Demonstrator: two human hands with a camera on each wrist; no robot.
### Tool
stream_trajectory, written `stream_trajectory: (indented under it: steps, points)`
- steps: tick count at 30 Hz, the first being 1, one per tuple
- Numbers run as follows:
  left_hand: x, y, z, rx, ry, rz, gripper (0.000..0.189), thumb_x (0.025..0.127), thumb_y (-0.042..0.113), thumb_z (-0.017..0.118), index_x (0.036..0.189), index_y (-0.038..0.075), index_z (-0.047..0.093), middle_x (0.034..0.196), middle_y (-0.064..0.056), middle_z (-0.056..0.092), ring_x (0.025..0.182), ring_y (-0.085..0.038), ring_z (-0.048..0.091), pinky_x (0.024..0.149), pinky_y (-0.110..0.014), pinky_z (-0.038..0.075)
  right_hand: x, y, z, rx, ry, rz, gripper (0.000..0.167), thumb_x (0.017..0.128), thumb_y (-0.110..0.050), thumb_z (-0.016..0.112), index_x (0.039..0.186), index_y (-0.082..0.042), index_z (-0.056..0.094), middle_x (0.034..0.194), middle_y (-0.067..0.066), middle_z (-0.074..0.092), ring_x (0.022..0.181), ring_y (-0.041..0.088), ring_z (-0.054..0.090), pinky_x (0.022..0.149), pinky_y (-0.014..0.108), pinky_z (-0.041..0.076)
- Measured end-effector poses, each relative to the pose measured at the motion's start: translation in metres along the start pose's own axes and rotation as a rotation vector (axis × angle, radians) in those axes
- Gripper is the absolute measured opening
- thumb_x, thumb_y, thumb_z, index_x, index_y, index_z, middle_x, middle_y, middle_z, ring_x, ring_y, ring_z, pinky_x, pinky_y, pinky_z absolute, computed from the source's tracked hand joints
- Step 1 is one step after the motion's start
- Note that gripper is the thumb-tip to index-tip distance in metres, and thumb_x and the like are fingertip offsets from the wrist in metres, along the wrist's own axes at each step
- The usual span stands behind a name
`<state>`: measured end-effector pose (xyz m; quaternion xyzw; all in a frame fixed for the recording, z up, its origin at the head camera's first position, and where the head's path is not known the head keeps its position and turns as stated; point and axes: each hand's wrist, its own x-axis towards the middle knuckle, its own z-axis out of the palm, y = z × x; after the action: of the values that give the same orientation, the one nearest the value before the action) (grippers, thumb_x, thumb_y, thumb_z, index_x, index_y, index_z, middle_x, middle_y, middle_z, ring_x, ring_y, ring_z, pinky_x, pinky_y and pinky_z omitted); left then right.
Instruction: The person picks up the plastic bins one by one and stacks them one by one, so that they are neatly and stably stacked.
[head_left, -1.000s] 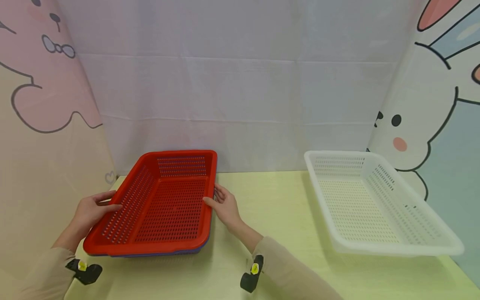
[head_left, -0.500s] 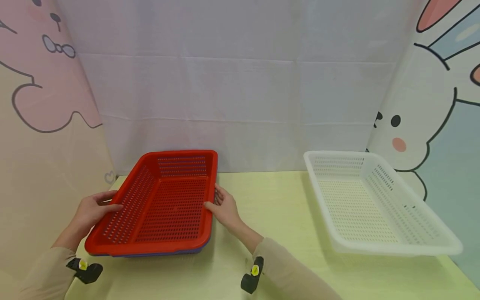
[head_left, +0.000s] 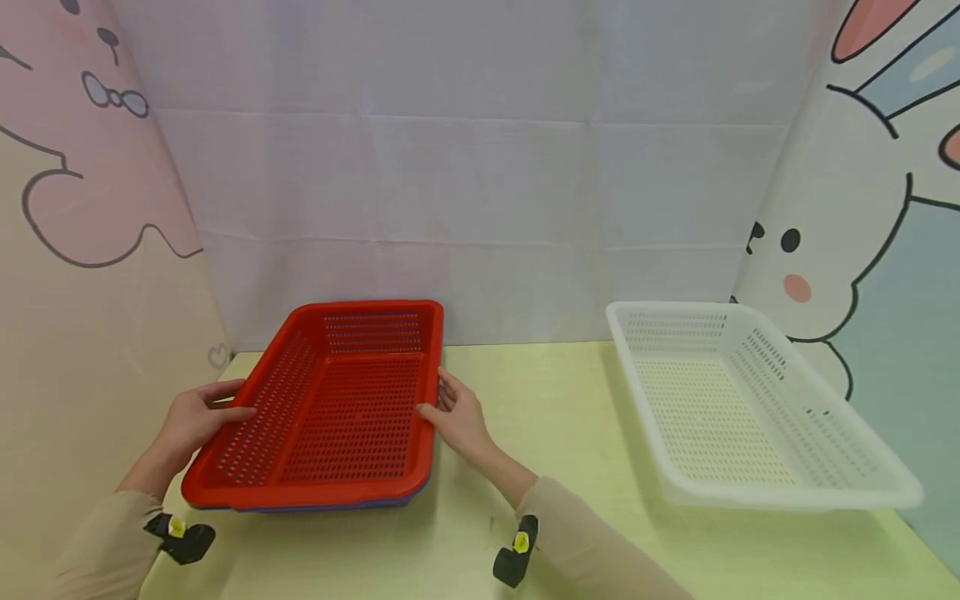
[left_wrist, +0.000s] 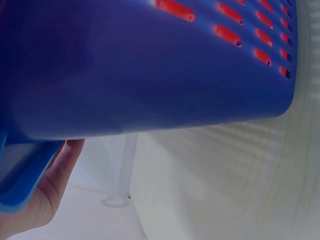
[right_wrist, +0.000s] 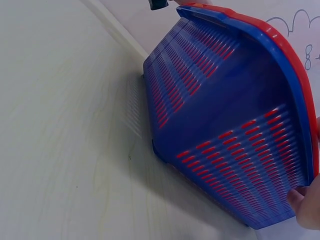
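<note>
left hand (head_left: 193,423), right hand (head_left: 461,423), fingers clamped on red basket (head_left: 352,417), blue basket (right_wrist: 227,97) beneath

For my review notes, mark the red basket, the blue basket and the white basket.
Red basket (head_left: 345,417), head view, on its slotted floor.
Blue basket (right_wrist: 220,110), right wrist view, on its solid outer corner.
White basket (head_left: 716,421), head view, on its slotted floor.

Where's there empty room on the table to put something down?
Bare table lies between the right hand and the white basket, and in front of the red basket. It's crowded at the left, where the red basket sits in the blue basket, gripped by the left hand too.
</note>
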<state>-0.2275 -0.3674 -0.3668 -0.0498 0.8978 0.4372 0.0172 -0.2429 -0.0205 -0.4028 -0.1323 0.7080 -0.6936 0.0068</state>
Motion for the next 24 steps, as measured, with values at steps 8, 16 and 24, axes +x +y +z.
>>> stream_trajectory:
  steps: [8, 16, 24]
  points:
    - [0.002, 0.003, 0.005, -0.016, 0.003, 0.003, 0.068, 0.084, 0.023, 0.064, 0.135, -0.010, 0.032, 0.123, -0.036, 0.045, 0.078, -0.017, 0.065, 0.066, -0.029, 0.054, 0.001, 0.003, -0.005, -0.039, 0.010, -0.020, 0.066, 0.080, -0.006, 0.061, 0.138, 0.002, 0.032, 0.140, 0.021, 0.035, 0.125, 0.031, 0.038, 0.099, 0.036, 0.035]
    - [0.005, 0.004, 0.008, -0.018, 0.001, 0.020, 0.068, 0.084, 0.024, 0.064, 0.135, -0.009, 0.033, 0.124, -0.035, 0.045, 0.080, -0.017, 0.065, 0.067, -0.029, 0.054, -0.001, -0.001, -0.011, -0.031, 0.006, -0.021, 0.064, 0.081, -0.005, 0.060, 0.138, 0.003, 0.032, 0.139, 0.022, 0.035, 0.126, 0.032, 0.037, 0.100, 0.036, 0.034]
    - [0.006, 0.011, 0.012, -0.009, -0.025, 0.004, 0.069, 0.084, 0.024, 0.064, 0.136, -0.008, 0.032, 0.124, -0.034, 0.045, 0.082, -0.019, 0.065, 0.067, -0.030, 0.054, -0.014, -0.027, -0.017, -0.036, 0.001, -0.012, 0.062, 0.081, 0.000, 0.057, 0.136, 0.010, 0.030, 0.137, 0.027, 0.034, 0.125, 0.037, 0.037, 0.099, 0.040, 0.034]
